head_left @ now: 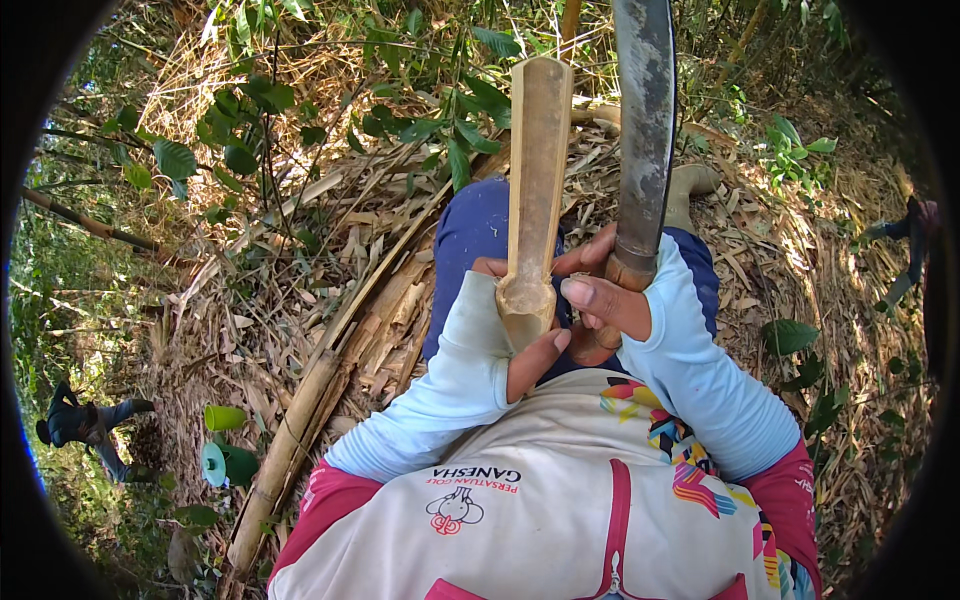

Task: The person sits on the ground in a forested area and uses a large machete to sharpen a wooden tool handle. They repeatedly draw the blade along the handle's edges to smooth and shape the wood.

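My left hand (533, 368) is closed around the lower end of a split bamboo piece (537, 170), its thumb lying along the near side. The piece stands upright in front of me, its hollow inner face toward me and a node ridge low down near my fingers. My right hand (615, 303) grips the wooden handle of a machete (645, 130); thumb and forefinger also touch the bamboo's right edge. The machete's long dark, stained blade points away from me, beside the bamboo but apart from it. My palms and some fingers are hidden.
A long, cracked bamboo pole (300, 420) lies on leaf litter to my left. Beyond it are a lime-green container (225, 417) and a darker green one (238, 465). Leafy branches (240, 130) stand ahead left. One person (95, 430) is far left, another (908, 245) far right.
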Available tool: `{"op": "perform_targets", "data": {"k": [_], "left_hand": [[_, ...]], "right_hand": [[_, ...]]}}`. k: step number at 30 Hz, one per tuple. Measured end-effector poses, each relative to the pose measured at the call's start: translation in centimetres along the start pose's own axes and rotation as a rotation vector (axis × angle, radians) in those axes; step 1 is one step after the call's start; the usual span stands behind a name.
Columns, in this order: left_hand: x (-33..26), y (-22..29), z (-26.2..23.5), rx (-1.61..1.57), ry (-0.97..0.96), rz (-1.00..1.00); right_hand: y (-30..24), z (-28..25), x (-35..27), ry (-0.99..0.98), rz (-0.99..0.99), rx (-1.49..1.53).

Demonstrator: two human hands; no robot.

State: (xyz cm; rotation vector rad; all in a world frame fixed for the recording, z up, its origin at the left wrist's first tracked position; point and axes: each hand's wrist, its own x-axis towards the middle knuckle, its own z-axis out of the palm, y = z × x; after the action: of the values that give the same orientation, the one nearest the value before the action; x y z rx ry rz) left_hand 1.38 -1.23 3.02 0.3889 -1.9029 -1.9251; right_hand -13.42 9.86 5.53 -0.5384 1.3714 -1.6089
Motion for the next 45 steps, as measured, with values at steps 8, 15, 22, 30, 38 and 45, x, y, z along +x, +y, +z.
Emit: {"op": "perform_targets", "data": {"k": [8, 15, 22, 30, 38, 45], "left_hand": [[0.2, -0.5, 0.9, 0.286, 0.024, 0.141], [0.1, -1.0, 1.5, 0.551, 0.066, 0.197], [0.1, -0.6, 2.5, 0.627, 0.115, 0.174], [0.1, -1.7, 1.9, 0.592, 0.159, 0.169], [0.3, -1.1, 0.6, 0.190, 0.127, -0.086], [0.4, -0.4, -0.9, -0.018, 0.016, -0.245]], "right_hand": [[-0.3, -0.3, 0.8, 0.014, -0.013, -0.062], [-1.5, -1.0, 0.8, 0.045, 0.078, -0.226], [-1.1, -1.0, 1.1, 0.115, -0.005, -0.333], [-2.4, -1.1, 0.6, 0.214, -0.037, -0.254], [0.4, -4.6, -0.9, 0.228, -0.189, -0.290], [-0.7, -6.7, -4.4, 0.254, -0.276, -0.944]]}}
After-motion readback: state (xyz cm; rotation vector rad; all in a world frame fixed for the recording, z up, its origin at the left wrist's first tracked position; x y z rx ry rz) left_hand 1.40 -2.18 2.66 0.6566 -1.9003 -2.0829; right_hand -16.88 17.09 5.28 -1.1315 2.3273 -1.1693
